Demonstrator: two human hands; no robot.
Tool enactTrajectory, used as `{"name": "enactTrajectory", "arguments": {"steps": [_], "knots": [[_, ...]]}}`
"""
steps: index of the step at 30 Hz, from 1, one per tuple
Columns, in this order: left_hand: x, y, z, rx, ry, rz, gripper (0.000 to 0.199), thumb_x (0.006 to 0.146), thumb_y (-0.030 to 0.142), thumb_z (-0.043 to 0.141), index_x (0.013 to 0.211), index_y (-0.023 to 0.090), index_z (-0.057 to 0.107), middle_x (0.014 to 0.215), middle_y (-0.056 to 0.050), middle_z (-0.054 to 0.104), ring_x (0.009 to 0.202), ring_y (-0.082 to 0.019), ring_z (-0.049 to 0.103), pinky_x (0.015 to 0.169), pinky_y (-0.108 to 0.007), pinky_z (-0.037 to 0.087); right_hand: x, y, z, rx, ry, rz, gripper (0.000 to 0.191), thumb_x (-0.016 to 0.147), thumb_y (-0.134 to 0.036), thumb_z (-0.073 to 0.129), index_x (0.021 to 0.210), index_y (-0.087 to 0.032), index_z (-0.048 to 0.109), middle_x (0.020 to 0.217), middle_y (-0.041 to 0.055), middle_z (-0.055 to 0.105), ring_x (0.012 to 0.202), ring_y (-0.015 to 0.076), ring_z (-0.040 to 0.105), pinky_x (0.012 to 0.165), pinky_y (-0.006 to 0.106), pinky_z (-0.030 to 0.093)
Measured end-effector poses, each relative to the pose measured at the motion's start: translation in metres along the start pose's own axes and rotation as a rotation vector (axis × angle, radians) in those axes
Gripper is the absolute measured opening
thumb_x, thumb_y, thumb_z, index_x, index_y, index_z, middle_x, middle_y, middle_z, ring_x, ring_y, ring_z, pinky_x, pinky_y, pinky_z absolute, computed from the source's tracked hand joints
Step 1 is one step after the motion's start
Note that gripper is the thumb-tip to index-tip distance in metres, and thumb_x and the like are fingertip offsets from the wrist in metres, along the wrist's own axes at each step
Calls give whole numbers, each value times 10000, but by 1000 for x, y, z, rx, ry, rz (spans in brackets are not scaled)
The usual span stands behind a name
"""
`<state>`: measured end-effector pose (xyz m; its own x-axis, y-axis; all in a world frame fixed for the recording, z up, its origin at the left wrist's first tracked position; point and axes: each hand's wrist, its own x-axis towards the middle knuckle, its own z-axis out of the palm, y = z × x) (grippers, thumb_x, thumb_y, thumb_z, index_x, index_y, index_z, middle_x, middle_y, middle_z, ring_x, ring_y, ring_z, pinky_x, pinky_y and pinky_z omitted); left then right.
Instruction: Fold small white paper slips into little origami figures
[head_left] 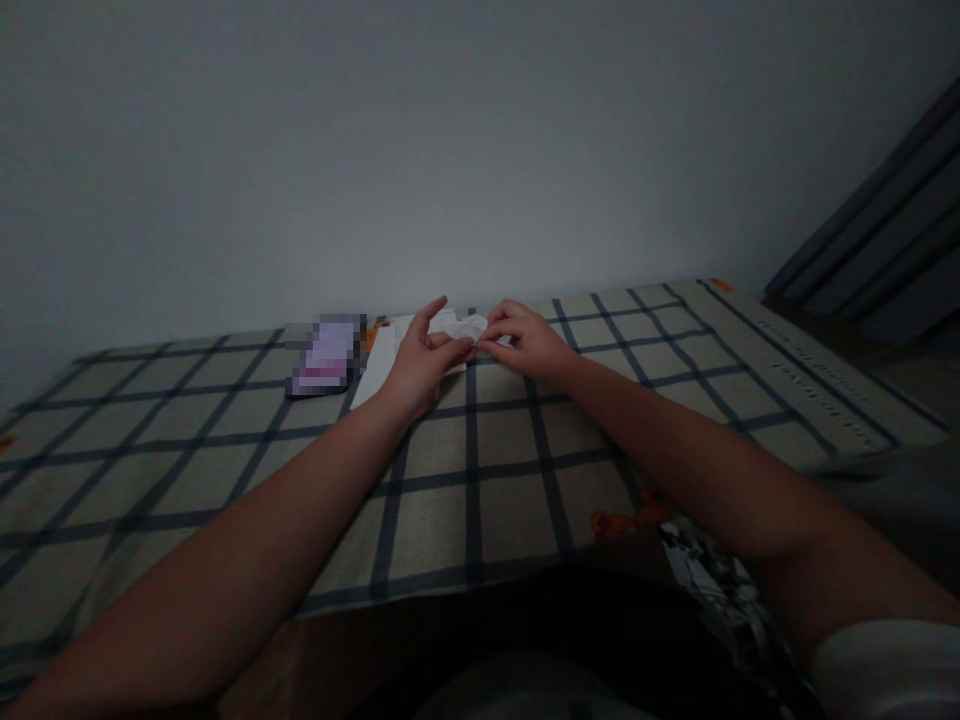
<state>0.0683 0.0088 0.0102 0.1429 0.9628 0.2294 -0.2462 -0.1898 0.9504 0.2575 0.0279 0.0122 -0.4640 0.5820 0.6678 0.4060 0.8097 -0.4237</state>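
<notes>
A crumpled white piece, paper or tissue (469, 325), lies between my two hands near the back of the table. My left hand (431, 355) pinches its near edge with thumb and fingertips, one finger raised. My right hand (521, 342) pinches the same piece from the right, its fingertips almost touching those of my left. Beneath and left of my left hand, flat white paper (377, 365) rests on the checked cloth. The exact edge held is small and dim.
A blurred-out phone-like object (328, 355) with a pale purple face lies left of the paper. The checked tablecloth (435, 520) reaches back to a grey wall (480, 150). A dark curtain (885, 210) hangs at the right.
</notes>
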Motion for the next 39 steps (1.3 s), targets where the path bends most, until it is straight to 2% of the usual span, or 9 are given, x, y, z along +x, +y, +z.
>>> {"name": "enactTrajectory", "arguments": {"steps": [5, 9, 15, 18, 20, 22, 25, 32, 39], "knots": [[-1, 1, -1, 46, -29, 42, 876, 701, 176, 773, 1470, 195, 354, 637, 64, 660, 648, -113, 669, 750, -273, 538, 3, -2, 1, 89, 43, 163, 108, 843, -276, 658, 820, -180, 703, 879, 39, 605, 867, 172, 572, 778, 311, 450], [-1, 1, -2, 66, -43, 50, 894, 688, 162, 783, 1472, 227, 358, 640, 75, 660, 628, -97, 650, 729, -251, 525, 4, -3, 0, 122, 58, 208, 128, 826, -286, 662, 792, -164, 684, 865, 48, 648, 854, 174, 588, 780, 314, 451], [-2, 4, -1, 109, -17, 27, 903, 674, 156, 786, 1471, 218, 365, 626, 59, 659, 602, -109, 644, 638, -220, 492, 3, -1, 5, 314, 102, 376, 242, 754, -335, 729, 899, -161, 642, 842, 27, 658, 788, 153, 596, 741, 296, 471], [-3, 6, 0, 141, -4, 41, 911, 671, 149, 780, 1475, 205, 355, 629, 55, 663, 606, -114, 652, 630, -219, 489, 4, -1, 5, 425, 62, 474, 286, 741, -343, 737, 941, -159, 646, 802, 17, 652, 736, 140, 592, 665, 268, 465], [-3, 7, 1, 167, 14, 58, 902, 675, 151, 773, 1473, 201, 355, 636, 56, 665, 600, -111, 651, 621, -215, 487, 4, -2, 3, 441, 3, 524, 291, 755, -399, 727, 899, -152, 676, 766, 21, 652, 692, 132, 576, 617, 255, 444], [-3, 7, 1, 169, 44, 81, 893, 682, 161, 767, 1471, 196, 350, 682, 43, 689, 622, -112, 660, 648, -225, 504, 3, -2, 2, 450, -57, 553, 303, 767, -445, 715, 823, -148, 695, 711, 17, 637, 643, 120, 553, 584, 248, 425], [-2, 7, 1, 149, 68, 101, 898, 685, 169, 767, 1471, 183, 334, 768, 11, 728, 673, -117, 678, 721, -256, 529, 2, 0, 2, 533, -113, 588, 270, 777, -421, 714, 795, -152, 701, 680, 4, 624, 599, 100, 535, 570, 237, 425], [-4, 7, 2, 97, 41, 25, 908, 692, 175, 791, 1475, 181, 333, 753, 6, 727, 677, -125, 683, 744, -279, 544, 1, 3, 4, 600, -88, 573, 222, 774, -372, 730, 829, -157, 709, 760, 16, 671, 643, 94, 568, 614, 224, 464], [-2, 6, 1, 112, 43, 61, 912, 670, 158, 793, 1463, 178, 342, 736, 20, 720, 667, -119, 682, 738, -269, 539, 0, 5, 6, 670, -117, 608, 213, 784, -373, 732, 844, -169, 722, 819, 29, 691, 681, 101, 597, 636, 225, 495]]}}
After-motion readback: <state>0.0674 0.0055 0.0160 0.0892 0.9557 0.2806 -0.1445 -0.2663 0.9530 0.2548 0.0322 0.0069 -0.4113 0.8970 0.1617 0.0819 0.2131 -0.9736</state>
